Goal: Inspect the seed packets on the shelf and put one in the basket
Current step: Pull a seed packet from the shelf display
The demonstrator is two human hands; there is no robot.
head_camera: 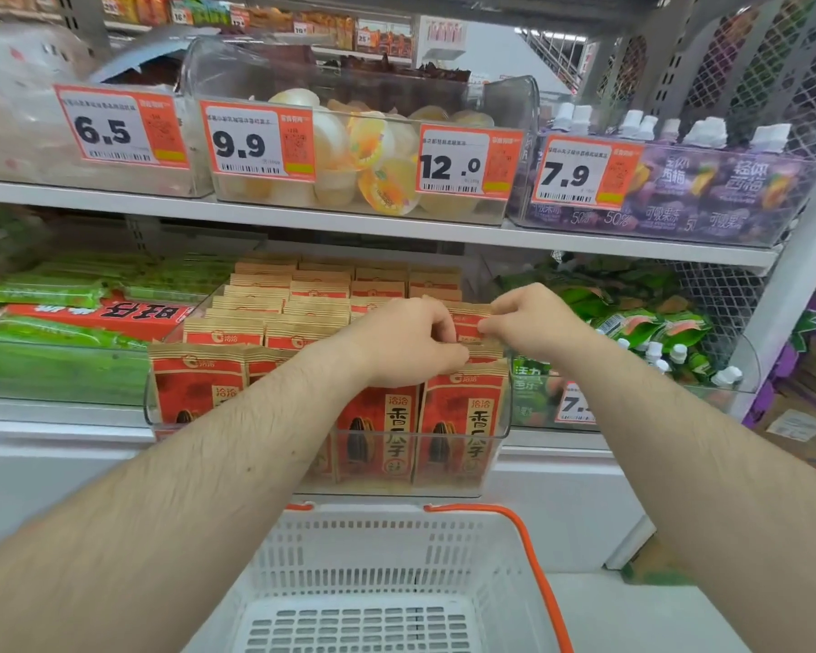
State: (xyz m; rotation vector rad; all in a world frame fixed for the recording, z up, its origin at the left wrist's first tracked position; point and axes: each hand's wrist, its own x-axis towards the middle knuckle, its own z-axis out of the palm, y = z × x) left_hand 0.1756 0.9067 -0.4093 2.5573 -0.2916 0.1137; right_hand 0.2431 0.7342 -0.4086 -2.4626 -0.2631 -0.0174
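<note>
Reaching into the clear bin (161, 412) on the lower shelf (43, 414), both hands work the upright seed packets (462, 417). Left hand (408, 344) curls its fingers onto a packet top; right hand (531, 318) pinches the top edge of one packet (467, 325) behind the front row. White basket (373, 549) sits directly below, orange handle (535, 553) at right.

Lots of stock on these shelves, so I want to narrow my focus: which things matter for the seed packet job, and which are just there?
For the job:
seed packets
clear bin
basket
left hand
right hand

Just there:
jelly cups
purple pouches
green packs
price tags
</note>
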